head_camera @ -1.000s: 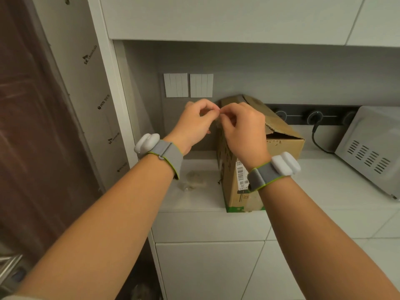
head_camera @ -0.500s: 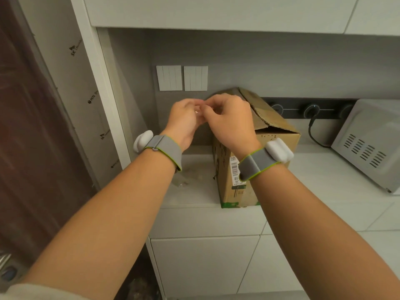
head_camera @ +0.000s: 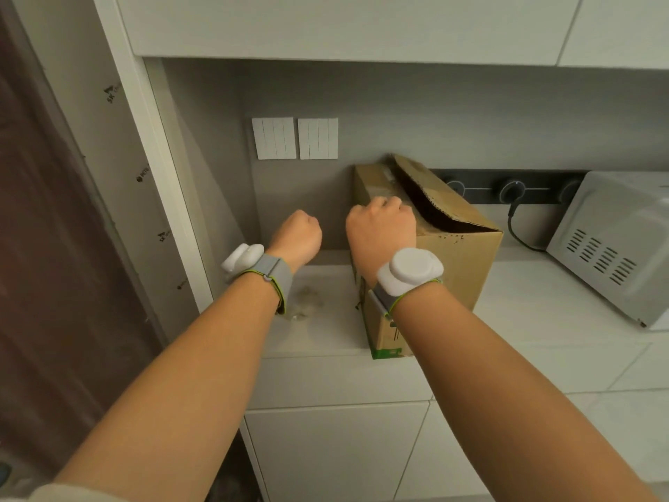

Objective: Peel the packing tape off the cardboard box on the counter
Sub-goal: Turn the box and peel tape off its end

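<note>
The brown cardboard box stands on the white counter against the back wall, its top flaps partly open and torn. My right hand is a fist over the box's near left top edge, back toward me. My left hand is also curled into a fist, hanging above the counter just left of the box and apart from it. Both sets of fingertips are hidden, so I cannot see whether either holds tape. A crumpled wad of clear tape lies on the counter below my left hand.
A white microwave sits at the right, with a black cable plugged into the socket strip behind the box. Wall switches hang above. A white cabinet panel borders the counter on the left.
My hands, which pinched something together in front of the box top, have separated and dropped lower. The left moved toward the counter, the right onto the box's top edge.
</note>
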Demonstrator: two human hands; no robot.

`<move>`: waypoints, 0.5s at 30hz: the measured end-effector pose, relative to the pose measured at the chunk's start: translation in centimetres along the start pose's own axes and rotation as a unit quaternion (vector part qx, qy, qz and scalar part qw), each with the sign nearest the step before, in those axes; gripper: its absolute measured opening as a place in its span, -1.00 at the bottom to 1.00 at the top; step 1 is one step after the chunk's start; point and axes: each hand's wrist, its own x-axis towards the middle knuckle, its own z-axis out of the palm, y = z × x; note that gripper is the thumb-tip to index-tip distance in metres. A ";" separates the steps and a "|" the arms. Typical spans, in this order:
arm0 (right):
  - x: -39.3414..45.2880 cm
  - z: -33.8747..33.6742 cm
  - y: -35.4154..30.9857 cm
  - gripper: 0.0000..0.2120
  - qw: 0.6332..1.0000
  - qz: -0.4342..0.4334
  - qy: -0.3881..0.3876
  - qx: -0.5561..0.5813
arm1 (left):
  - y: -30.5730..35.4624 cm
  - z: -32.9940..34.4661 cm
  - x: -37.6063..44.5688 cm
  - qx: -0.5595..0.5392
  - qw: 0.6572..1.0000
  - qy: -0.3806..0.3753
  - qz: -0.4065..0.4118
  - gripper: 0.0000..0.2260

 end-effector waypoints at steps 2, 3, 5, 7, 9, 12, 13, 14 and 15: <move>0.1 -0.2 0.6 -0.75 1.000 0.004 -0.011 -0.006 | -0.2 0.0 -0.1 0.016 1.000 -0.026 0.005 -0.72; 0.1 -0.3 0.9 -0.74 1.000 0.011 -0.017 -0.009 | -0.2 0.1 -0.2 0.022 0.999 -0.038 0.013 -0.74; 0.0 -0.4 1.5 -0.71 0.999 0.024 -0.037 -0.012 | -0.2 0.2 -0.8 0.032 0.998 -0.050 0.029 -0.77; -0.1 -0.4 2.0 -0.70 0.998 0.037 -0.058 -0.008 | -0.2 0.3 -1.4 0.045 0.997 -0.040 0.052 -0.81; -0.3 0.0 2.3 -0.67 0.996 0.056 -0.074 -0.009 | -0.1 0.5 -1.9 0.050 0.996 -0.025 0.073 -0.86; -0.7 0.6 2.3 -0.69 0.995 0.092 -0.044 -0.013 | -0.4 0.7 -2.4 0.031 0.995 -0.013 0.092 -0.86; -0.7 0.8 2.2 -0.71 0.995 0.100 -0.024 -0.011 | -0.5 0.7 -2.5 0.037 0.995 -0.007 0.097 -0.86; -0.7 0.9 2.1 -0.72 0.994 0.107 -0.009 -0.007 | -0.7 0.8 -2.6 0.046 0.994 -0.002 0.102 -0.87; -0.7 1.0 2.1 -0.73 0.994 0.112 -0.001 -0.002 | -1.0 0.9 -2.6 0.055 0.993 0.004 0.109 -0.88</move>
